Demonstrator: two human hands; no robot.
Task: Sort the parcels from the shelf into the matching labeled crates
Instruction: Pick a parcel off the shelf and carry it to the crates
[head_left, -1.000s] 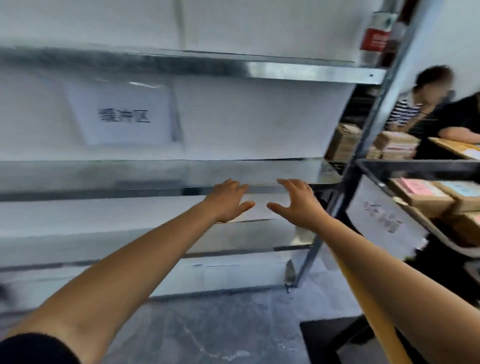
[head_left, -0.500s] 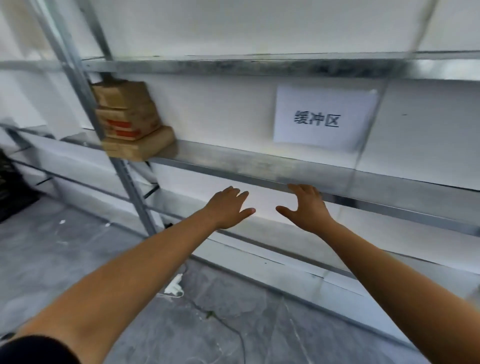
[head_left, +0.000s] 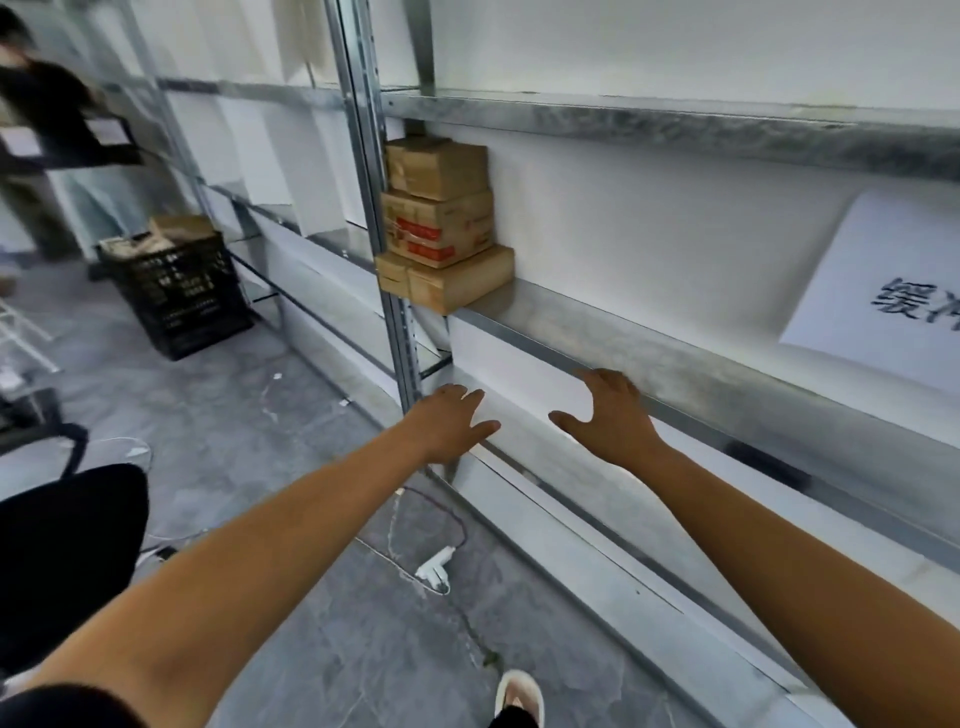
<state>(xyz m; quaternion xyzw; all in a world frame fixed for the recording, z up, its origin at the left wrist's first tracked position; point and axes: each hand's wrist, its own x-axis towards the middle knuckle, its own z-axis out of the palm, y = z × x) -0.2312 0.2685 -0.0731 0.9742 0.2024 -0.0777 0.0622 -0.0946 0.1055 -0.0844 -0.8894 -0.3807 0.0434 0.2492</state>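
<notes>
A stack of three brown cardboard parcels stands at the left end of a metal shelf, beside the upright post; the middle parcel carries red tape. My left hand and my right hand are stretched out in front of me, both empty with fingers apart, below and to the right of the stack. My right hand is at the shelf's front edge. A black slatted crate with parcels in it stands on the floor at the left.
A white paper sign with black characters hangs on the wall at right. Another person stands at the far left. A white power strip with its cord lies on the grey floor. My shoe shows at the bottom.
The view has swung left along the shelving: the sign slid to the right edge, the parcel stack came to the centre, and the black crate came into view. Both hands stay open and empty.
</notes>
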